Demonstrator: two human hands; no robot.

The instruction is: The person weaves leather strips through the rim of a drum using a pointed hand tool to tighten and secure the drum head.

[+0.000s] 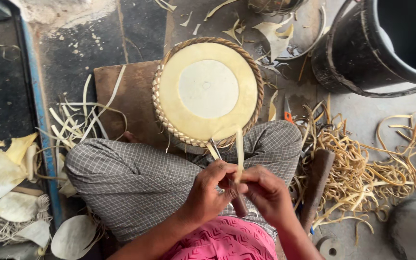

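Note:
A round woven basket lid [208, 91] with a braided rim and a pale disc in its middle rests on a wooden board [126, 96] against my knees. My left hand [213, 190] is closed around a tool with a dark wooden handle [239, 206]; its thin metal tip [214, 148] points up at the lid's near rim. My right hand [265, 190] pinches a pale cane strip [239, 154] that rises from my fingers to that same rim. Both hands touch each other above my checked-cloth lap.
A heap of tan cane strips [362, 173] lies at the right, next to a dark wooden stick [317, 183]. A large black bucket [362, 53] stands at the upper right. Pale cut leaf pieces and discs [15, 192] lie at the left, beyond a blue bar [39, 120].

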